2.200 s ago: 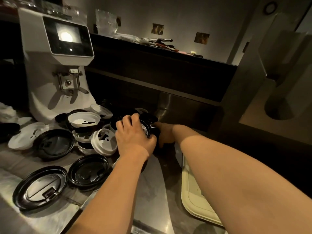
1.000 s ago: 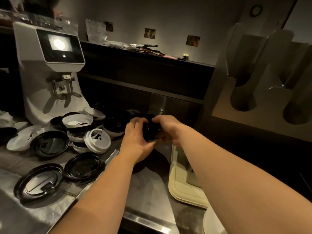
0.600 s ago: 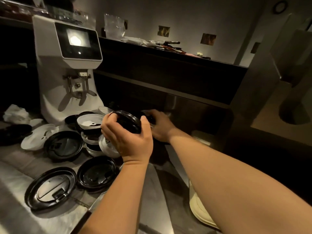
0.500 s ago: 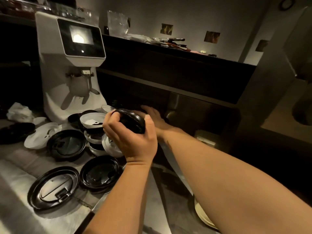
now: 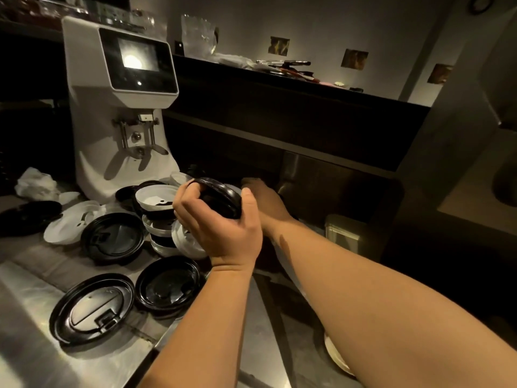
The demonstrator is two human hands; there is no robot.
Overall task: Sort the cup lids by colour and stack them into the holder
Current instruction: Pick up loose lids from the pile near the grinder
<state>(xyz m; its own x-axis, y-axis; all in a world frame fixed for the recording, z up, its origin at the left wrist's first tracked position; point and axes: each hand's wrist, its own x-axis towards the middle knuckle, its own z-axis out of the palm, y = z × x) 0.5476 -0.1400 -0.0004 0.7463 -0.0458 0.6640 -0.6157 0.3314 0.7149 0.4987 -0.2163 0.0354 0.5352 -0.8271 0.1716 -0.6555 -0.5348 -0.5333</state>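
Hands (image 5: 223, 231) two, held black lid (image 5: 221, 198) one

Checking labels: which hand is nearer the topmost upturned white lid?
Left. The left hand, gripping black lids, is just right of the white lid; right hand lies farther right.

The light is dim and warm. A bright spot glares on the grinder screen (image 5: 131, 60) at far left, and the near steel counter (image 5: 33, 345) shines dully. My right hand (image 5: 268, 203) lies in shadow beyond my left hand (image 5: 221, 228), whose black lid (image 5: 221, 197) shows only a rim highlight. Lines bow toward the edges.
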